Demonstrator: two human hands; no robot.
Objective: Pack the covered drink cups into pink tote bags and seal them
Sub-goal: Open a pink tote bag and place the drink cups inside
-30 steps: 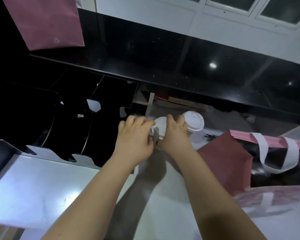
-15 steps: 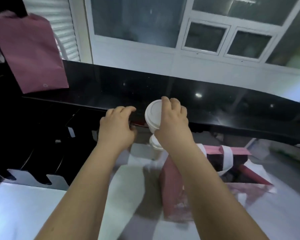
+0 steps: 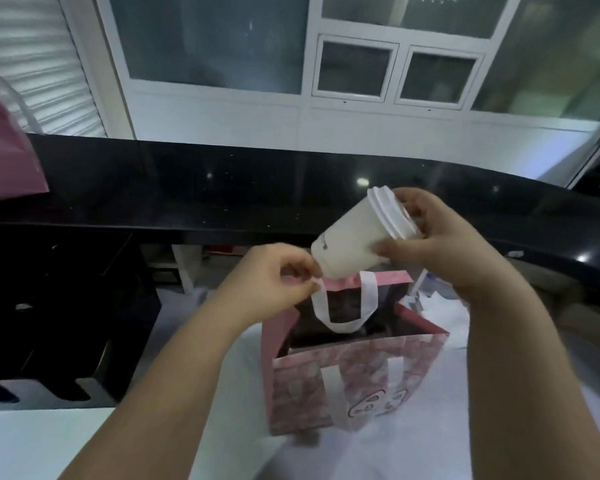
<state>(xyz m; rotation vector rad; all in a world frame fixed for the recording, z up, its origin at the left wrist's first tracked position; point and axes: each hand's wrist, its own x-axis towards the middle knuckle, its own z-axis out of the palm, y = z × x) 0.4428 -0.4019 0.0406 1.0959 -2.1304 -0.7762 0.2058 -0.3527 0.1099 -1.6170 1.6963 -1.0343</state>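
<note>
Farthest back, a long black counter (image 3: 222,188); nearer, a white table (image 3: 49,438). On the table, upright and open-mouthed, a pink tote bag (image 3: 354,382). Over its far rim, the right hand (image 3: 440,244), wrapped round the lid end of a white covered cup (image 3: 354,237), tilted, lid up and to the right. Lower left, the left hand (image 3: 267,285), pinching that far rim beside a white handle (image 3: 368,296).

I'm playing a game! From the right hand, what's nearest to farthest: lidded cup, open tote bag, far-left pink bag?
1. lidded cup, held by the right hand.
2. open tote bag, just below.
3. far-left pink bag, at the left edge.
</note>
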